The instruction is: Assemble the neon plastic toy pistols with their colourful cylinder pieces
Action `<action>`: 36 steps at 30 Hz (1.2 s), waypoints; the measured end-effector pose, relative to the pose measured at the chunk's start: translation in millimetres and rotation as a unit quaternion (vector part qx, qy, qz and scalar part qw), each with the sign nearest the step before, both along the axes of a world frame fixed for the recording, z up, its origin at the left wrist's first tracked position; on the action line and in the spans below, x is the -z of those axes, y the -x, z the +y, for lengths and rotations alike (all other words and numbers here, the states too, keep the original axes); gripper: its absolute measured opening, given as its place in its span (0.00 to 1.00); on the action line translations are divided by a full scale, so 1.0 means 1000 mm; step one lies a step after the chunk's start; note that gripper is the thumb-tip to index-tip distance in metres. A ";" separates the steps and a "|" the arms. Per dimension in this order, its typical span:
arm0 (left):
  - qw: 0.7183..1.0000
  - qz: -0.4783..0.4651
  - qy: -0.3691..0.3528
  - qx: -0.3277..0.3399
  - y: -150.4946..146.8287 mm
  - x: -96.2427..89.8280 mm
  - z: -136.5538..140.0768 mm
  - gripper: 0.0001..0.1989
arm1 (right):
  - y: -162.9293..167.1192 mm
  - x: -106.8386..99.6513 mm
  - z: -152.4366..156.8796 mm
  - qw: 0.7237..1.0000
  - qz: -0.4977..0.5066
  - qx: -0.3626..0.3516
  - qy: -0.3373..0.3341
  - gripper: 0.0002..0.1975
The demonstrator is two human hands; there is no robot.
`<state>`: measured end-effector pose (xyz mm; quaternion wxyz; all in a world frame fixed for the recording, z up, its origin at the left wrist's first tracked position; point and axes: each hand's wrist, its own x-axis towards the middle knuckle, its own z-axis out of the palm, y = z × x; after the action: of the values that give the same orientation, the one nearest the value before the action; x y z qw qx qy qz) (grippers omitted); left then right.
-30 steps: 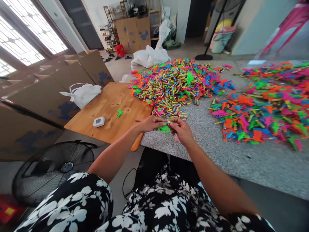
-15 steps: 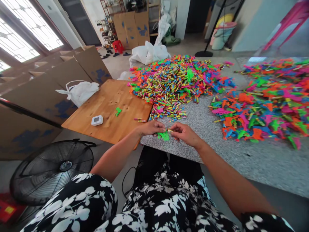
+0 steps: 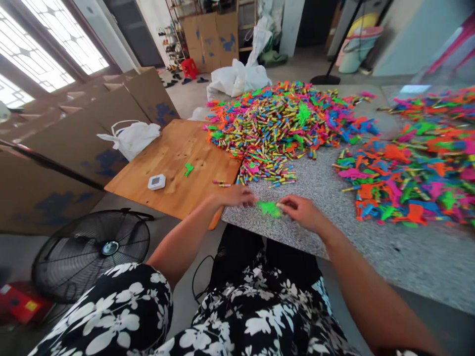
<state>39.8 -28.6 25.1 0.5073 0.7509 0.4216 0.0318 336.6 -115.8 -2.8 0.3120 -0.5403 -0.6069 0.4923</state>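
A bright green plastic toy gun [image 3: 268,208], smeared by motion, is just above the granite tabletop's front edge. My right hand [image 3: 300,210] pinches its right end between thumb and fingers. My left hand [image 3: 239,196] is just off its left end, fingers loosely apart with nothing visible in them. Beyond my hands lies a heap of small colourful tubes [image 3: 269,126] mixed with plastic toy guns. To the right spreads a pile of orange, pink, blue and green toy guns [image 3: 404,173].
The wooden table [image 3: 170,193] on the left bears another green toy gun [image 3: 188,169], a white digital timer [image 3: 156,182] and a white bag [image 3: 133,138]. Large cardboard boxes [image 3: 70,133] stand beyond it. A black fan [image 3: 92,252] is at lower left.
My left hand has come off the green toy gun. My right hand has moved right with it, away from the left. The view has turned slightly left.
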 end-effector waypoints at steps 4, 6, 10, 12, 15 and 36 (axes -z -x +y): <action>0.927 0.123 -0.299 -0.189 0.057 0.015 0.026 0.23 | -0.051 0.003 0.034 0.905 0.091 0.409 -0.072 0.13; 0.920 0.150 -0.327 -0.157 0.081 0.028 0.032 0.28 | -0.059 0.002 0.047 0.859 0.118 0.492 -0.078 0.12; 0.915 0.109 -0.367 -0.127 0.087 0.050 0.023 0.17 | -0.031 0.007 0.064 0.926 -0.065 0.366 -0.063 0.18; 0.903 0.093 -0.378 -0.181 0.071 0.058 0.015 0.16 | -0.008 0.013 0.070 0.931 -0.188 0.303 -0.074 0.22; 0.900 0.073 -0.368 -0.221 0.036 0.066 0.009 0.15 | 0.020 0.020 0.079 0.906 -0.364 0.202 -0.078 0.24; 0.925 -0.013 -0.279 -0.256 -0.019 0.029 0.094 0.06 | 0.036 0.021 0.046 0.883 -0.459 0.048 -0.086 0.15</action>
<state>58.3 65.6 -3.9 0.2569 0.7283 0.5670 0.2866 300.8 -69.9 -23.7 0.0674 -0.7054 -0.6954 0.1195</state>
